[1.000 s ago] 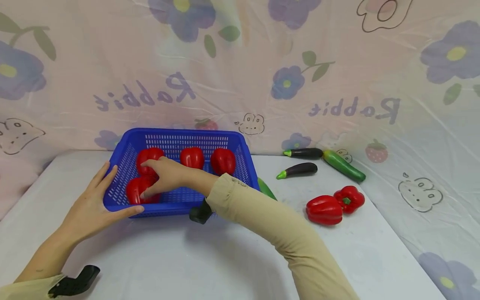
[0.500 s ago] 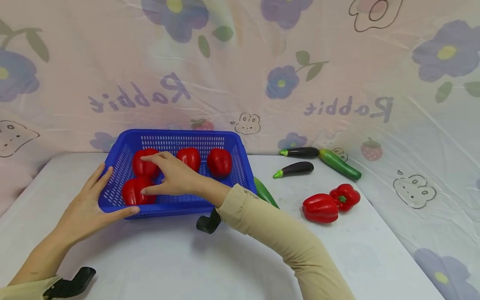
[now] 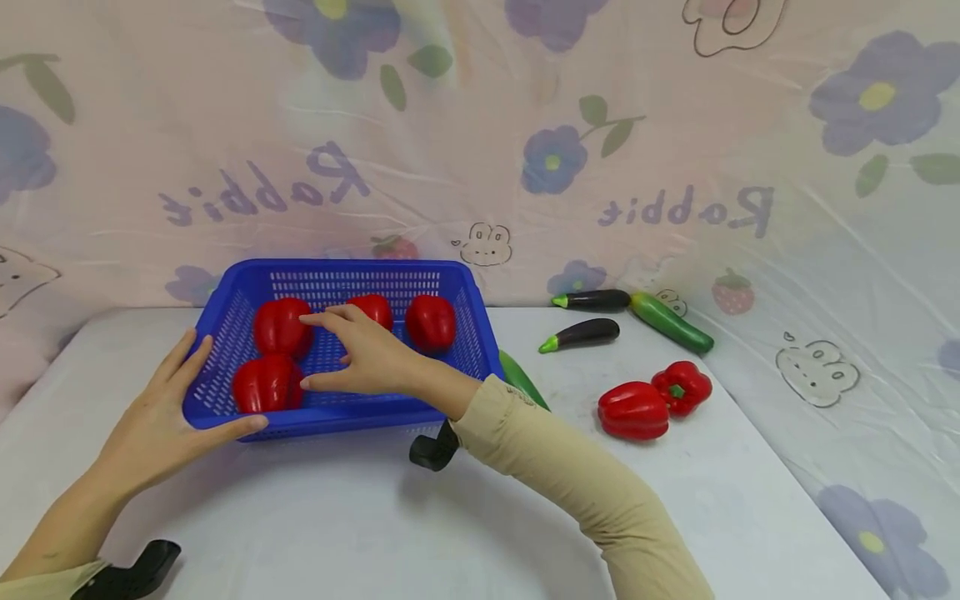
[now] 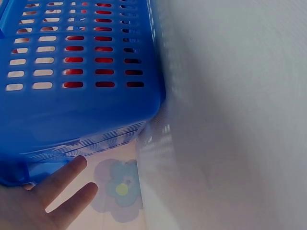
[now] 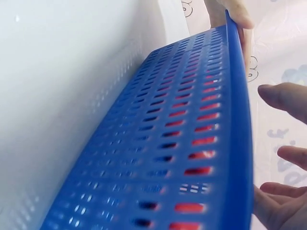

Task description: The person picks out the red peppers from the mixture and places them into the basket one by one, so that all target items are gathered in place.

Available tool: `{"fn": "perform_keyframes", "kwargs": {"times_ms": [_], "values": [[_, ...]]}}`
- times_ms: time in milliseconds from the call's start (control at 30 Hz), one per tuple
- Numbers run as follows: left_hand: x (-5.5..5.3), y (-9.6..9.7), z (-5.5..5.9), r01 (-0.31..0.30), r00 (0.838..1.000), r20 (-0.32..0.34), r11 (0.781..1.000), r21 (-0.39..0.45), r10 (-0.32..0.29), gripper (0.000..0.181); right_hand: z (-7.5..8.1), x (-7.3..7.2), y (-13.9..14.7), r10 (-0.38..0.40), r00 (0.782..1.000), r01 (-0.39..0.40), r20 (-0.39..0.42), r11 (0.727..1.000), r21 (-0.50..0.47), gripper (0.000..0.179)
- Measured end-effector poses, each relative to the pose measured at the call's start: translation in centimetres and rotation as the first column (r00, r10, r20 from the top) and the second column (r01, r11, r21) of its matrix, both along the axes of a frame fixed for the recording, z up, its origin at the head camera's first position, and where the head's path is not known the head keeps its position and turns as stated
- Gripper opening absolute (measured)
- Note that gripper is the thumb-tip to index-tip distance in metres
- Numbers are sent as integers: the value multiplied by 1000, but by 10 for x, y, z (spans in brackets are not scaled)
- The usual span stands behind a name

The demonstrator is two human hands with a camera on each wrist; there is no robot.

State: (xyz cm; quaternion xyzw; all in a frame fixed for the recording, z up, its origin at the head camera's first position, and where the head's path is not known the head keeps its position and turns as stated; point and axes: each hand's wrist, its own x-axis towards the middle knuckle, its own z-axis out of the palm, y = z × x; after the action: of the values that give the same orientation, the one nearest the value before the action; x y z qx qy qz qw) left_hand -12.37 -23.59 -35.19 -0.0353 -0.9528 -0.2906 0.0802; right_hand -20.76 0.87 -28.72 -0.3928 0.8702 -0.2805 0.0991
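The person's left hand (image 3: 153, 425) rests at the near left corner of a blue basket (image 3: 352, 421), its thumb stretched along the near rim and its straight fingers reaching up beside the left wall; the left wrist view shows two of those fingers parted. The right hand (image 3: 363, 354) hovers over the inside of the basket, thumb and forefinger wide apart with nothing held between them. Its forefinger tip overlaps the edge of the far-left red pepper (image 3: 281, 329), and its thumb tip lies just beside the near-left red pepper (image 3: 264, 385); whether either touches cannot be told. Those two peppers sit together at the basket's left end, while a middle red pepper (image 3: 373, 307), partly covered by the right hand, and a right-hand red pepper (image 3: 431, 323) lie toward the back. The basket stands on a white table (image 3: 337, 517). A green vegetable (image 3: 522, 379) shows just past its right wall, and farther right lie two eggplants (image 3: 585, 335), a green zucchini (image 3: 671, 323) at the end of the farther one, and a pair of red peppers (image 3: 633, 411) side by side. Behind hangs a patterned cloth (image 3: 450, 125).
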Motion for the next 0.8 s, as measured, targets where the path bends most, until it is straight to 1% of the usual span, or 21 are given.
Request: {"fn": "perform_keyframes", "kwargs": {"times_ms": [100,400,567,667,800], "values": [[1,-1,-1,1,1000,-3,1000,1,-1,114,-1,1,8,-18,1000,18,14,1000,-18,75],[0,-1,-2,11,1000,-14,1000,18,-11,113,-6,2,36,-53,999,54,12,998,-43,75],[0,-2,-3,12,1000,-7,1000,19,-12,112,-8,2,53,-96,995,97,30,994,-42,74],[-1,-2,-4,14,1000,-3,1000,11,-14,112,-7,3,63,-115,993,116,29,992,-50,74],[-3,-2,-5,10,1000,1,1000,7,-10,112,-5,3,76,-130,991,130,15,988,-84,73]]}}
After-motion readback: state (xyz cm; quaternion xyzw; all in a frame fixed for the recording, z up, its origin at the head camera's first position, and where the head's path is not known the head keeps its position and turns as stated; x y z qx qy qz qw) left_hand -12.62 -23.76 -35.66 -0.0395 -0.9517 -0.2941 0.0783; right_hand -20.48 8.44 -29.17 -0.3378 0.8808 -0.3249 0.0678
